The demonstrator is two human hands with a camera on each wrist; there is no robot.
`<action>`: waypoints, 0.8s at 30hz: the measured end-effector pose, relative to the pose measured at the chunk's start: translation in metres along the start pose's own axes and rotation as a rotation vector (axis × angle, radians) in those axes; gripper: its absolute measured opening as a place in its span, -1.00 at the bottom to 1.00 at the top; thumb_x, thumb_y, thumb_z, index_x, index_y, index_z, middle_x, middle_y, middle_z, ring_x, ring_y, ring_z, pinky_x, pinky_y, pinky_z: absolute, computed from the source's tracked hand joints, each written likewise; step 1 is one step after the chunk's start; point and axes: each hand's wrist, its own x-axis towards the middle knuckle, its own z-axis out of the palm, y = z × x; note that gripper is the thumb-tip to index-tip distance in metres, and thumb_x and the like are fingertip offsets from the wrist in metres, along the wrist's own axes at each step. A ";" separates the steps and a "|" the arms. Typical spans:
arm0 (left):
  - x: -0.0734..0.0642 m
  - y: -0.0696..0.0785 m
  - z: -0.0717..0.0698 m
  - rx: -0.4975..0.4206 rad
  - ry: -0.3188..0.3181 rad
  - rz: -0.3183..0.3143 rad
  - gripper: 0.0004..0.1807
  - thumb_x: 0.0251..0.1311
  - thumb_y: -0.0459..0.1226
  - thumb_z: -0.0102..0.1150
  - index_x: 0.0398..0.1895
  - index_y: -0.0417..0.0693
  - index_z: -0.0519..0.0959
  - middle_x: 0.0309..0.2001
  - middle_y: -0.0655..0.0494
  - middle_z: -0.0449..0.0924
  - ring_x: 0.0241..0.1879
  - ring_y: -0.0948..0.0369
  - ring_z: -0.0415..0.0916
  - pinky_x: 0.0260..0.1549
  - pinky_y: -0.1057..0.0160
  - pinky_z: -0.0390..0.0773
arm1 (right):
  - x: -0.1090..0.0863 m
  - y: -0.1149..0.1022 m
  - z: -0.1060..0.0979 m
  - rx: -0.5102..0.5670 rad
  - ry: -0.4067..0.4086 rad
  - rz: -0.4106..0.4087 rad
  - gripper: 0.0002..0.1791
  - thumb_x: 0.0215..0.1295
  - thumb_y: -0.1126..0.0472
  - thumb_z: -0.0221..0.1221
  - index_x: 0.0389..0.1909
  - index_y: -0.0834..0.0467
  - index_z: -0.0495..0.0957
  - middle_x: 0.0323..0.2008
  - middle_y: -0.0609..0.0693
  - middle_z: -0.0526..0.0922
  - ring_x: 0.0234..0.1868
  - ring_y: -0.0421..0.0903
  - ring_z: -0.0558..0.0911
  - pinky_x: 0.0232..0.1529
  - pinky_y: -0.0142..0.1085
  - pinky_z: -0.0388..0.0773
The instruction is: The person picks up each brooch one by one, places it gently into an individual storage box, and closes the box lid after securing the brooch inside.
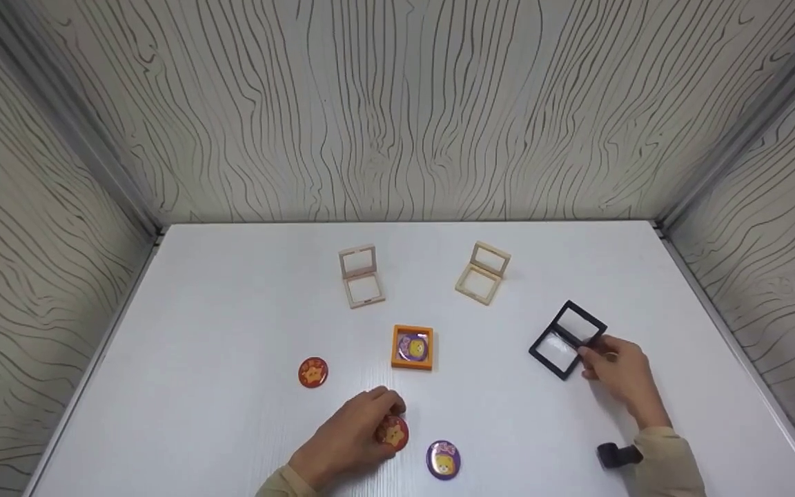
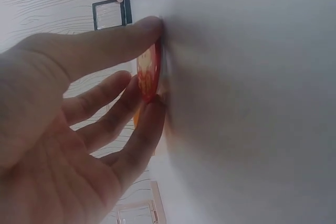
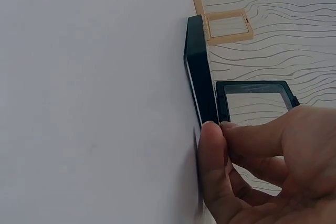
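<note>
Between the thumb and fingers of my left hand [image 1: 349,436] is a round red badge with a yellow star [image 1: 395,433], held low over the white table. In the left wrist view this red badge [image 2: 149,72] is seen nearly edge-on between thumb and fingertips. My right hand [image 1: 624,373] pinches a black hinged display frame [image 1: 556,351] near its hinge. The frame is unfolded, with clear film in both halves; the right wrist view shows one half of the black frame [image 3: 198,66] along the table and the other raised.
An orange frame [image 1: 412,368] holds a purple bear badge [image 1: 414,347]. Another red star badge [image 1: 313,373] lies left, another purple bear badge [image 1: 444,460] near the front. Farther back stand an unfolded pinkish frame [image 1: 366,301] and beige frame [image 1: 475,297]. A black object [image 1: 615,455] lies beside the right sleeve.
</note>
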 end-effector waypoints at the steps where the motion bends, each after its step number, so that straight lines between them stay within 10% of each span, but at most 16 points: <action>1: 0.000 -0.001 0.000 -0.018 -0.008 -0.008 -0.50 0.17 -0.21 0.60 0.15 0.12 0.60 0.02 0.31 0.63 -0.03 0.39 0.53 0.18 0.17 0.67 | -0.001 -0.001 0.001 -0.006 -0.006 -0.004 -0.58 0.60 0.22 0.17 0.26 0.45 0.51 -0.01 0.31 0.68 -0.28 -0.19 0.77 -0.28 -0.42 0.67; 24: 0.009 -0.013 -0.001 -0.386 0.006 -0.063 -0.87 0.35 -0.34 0.38 -0.12 0.03 0.67 -0.18 0.23 0.70 -0.21 0.35 0.60 -0.17 0.35 0.63 | -0.014 -0.030 0.043 -0.040 -0.032 -0.159 -0.81 0.45 0.37 0.28 0.01 0.34 0.68 -0.08 0.21 0.76 -0.13 -0.02 0.78 -0.21 -0.45 0.67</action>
